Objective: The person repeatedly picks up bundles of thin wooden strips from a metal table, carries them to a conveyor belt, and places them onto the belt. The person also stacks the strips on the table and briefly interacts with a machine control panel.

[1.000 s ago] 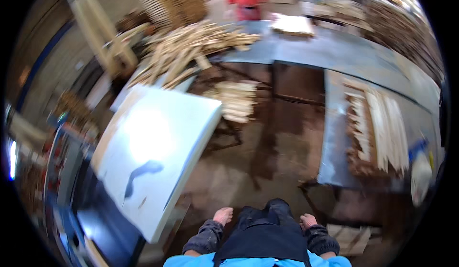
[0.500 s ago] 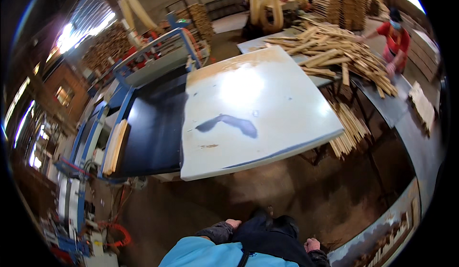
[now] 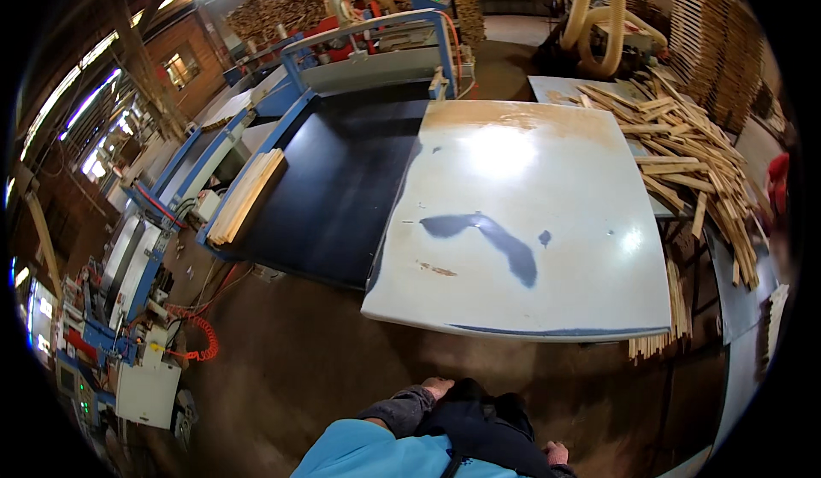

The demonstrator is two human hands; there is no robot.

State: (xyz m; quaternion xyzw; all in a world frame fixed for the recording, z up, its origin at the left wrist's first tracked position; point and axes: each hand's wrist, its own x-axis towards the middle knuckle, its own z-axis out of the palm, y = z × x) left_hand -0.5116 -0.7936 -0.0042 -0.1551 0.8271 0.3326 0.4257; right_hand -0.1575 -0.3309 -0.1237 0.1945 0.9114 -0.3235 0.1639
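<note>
My left hand point(image 3: 439, 386) hangs low in front of my body, its fingers loosely curled with nothing seen in them. Lower down, my right hand point(image 3: 558, 453) hangs beside my dark trousers, also curled; part of it is hidden, and no object shows there. Neither hand touches anything on the tables. Ahead of me stands a large white-topped table point(image 3: 564, 247) with grey-blue worn patches. A black belt bed point(image 3: 329, 179) in a blue machine frame adjoins it on the left. Along that bed's left edge lies a bundle of light wooden strips point(image 3: 246, 197).
At the right is a heap of loose wooden sticks point(image 3: 684, 144), with more strips point(image 3: 671, 307) below. A metal-topped table point(image 3: 744, 307) runs down the right side. Machinery with a red coiled hose point(image 3: 203, 341) stands at left. A co-worker's red sleeve point(image 3: 777, 183) shows at far right.
My view has turned to the left, so the tables and machine sit further right. The co-worker has mostly left the picture at the right. Both hands still hang low.
</note>
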